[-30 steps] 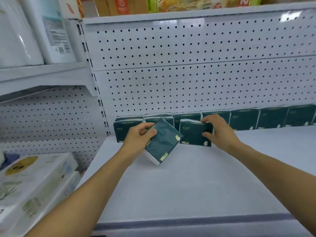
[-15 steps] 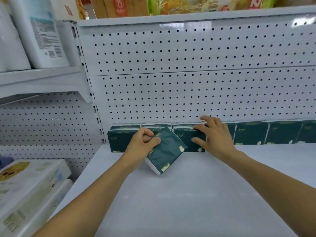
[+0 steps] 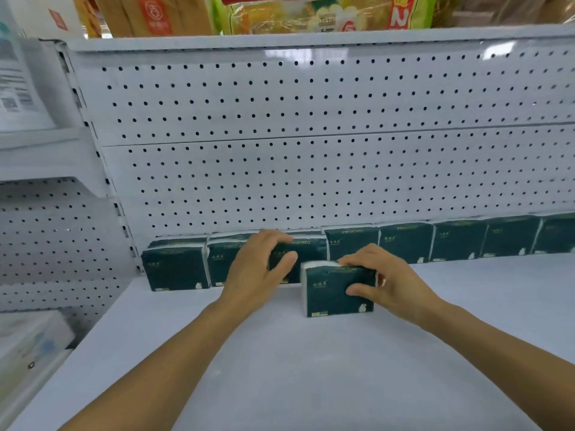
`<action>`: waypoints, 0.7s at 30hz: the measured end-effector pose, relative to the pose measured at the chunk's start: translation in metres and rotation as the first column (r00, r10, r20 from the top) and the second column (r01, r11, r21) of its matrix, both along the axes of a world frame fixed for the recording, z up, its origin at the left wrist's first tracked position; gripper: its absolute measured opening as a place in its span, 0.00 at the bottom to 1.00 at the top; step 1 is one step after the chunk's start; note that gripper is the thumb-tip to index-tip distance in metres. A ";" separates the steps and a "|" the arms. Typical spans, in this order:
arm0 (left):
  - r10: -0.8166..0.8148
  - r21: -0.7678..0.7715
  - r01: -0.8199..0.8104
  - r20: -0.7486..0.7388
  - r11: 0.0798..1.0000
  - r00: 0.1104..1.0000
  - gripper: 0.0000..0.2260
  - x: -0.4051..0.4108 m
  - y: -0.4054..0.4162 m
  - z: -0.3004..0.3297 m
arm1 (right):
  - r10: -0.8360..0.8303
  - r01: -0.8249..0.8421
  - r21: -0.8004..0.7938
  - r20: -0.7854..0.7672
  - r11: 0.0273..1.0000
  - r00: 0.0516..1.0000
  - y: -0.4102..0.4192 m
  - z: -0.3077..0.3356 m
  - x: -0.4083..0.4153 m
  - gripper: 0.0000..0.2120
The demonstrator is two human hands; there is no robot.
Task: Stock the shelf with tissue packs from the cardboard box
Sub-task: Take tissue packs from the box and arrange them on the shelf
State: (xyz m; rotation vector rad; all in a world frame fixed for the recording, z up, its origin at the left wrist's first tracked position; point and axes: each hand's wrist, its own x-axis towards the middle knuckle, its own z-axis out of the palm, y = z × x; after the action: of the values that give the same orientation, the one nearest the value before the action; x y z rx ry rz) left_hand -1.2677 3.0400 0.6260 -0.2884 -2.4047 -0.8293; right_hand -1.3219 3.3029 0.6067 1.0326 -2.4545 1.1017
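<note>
My right hand (image 3: 393,283) gripped a dark green tissue pack (image 3: 337,290) standing upright on the shelf (image 3: 311,368), just in front of the back row (image 3: 435,244). My left hand (image 3: 259,269) curled over a row pack (whether it truly gripped, I could not tell). I judged the free pack might tip forward if I let go too soon, or nudge the row crooked. The cardboard box was out of view, and my left palm hid the pack beneath it.
</note>
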 end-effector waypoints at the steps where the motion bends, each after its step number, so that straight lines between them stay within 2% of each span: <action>1: 0.044 -0.111 -0.048 -0.038 0.993 0.998 0.18 -0.009 0.001 -0.003 | -0.055 0.056 0.027 -0.031 0.998 0.998 0.012 -0.001 -0.006 0.21; 4: 0.141 -0.489 -0.156 -0.068 0.858 0.988 0.34 -0.034 0.005 -0.015 | -0.216 0.241 0.125 -0.185 0.962 0.959 0.036 -0.004 -0.021 0.22; 6: 0.204 -0.619 -0.192 -0.053 0.761 0.978 0.40 -0.046 0.006 -0.025 | -0.267 0.326 0.155 -0.310 0.933 0.912 0.041 -0.006 -0.032 0.23; 9: 0.257 -0.648 -0.258 -0.099 0.716 0.961 0.41 -0.054 0.006 -0.034 | -0.276 0.392 0.171 -0.466 0.904 0.840 0.038 -0.008 -0.048 0.23; 11: 0.278 -0.647 -0.302 -0.142 0.701 0.950 0.41 -0.057 0.007 -0.036 | -0.279 0.416 0.177 -0.510 0.892 0.814 0.033 -0.008 -0.057 0.23; 15: 0.271 -0.634 -0.336 -0.201 0.697 0.942 0.42 -0.063 0.007 -0.040 | -0.260 0.416 0.190 -0.538 0.889 0.802 0.023 -0.007 -0.071 0.22; 21: 0.286 -0.644 -0.351 -0.208 0.680 0.936 0.41 -0.063 0.007 -0.039 | -0.263 0.437 0.200 -0.562 0.877 0.784 0.018 -0.005 -0.082 0.22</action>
State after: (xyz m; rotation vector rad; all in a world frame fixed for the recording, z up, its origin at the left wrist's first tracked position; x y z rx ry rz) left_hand -1.3312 3.0466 0.5871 -0.1572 -2.4769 0.2498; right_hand -1.4037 3.3212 0.6016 0.7588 -2.2645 0.2475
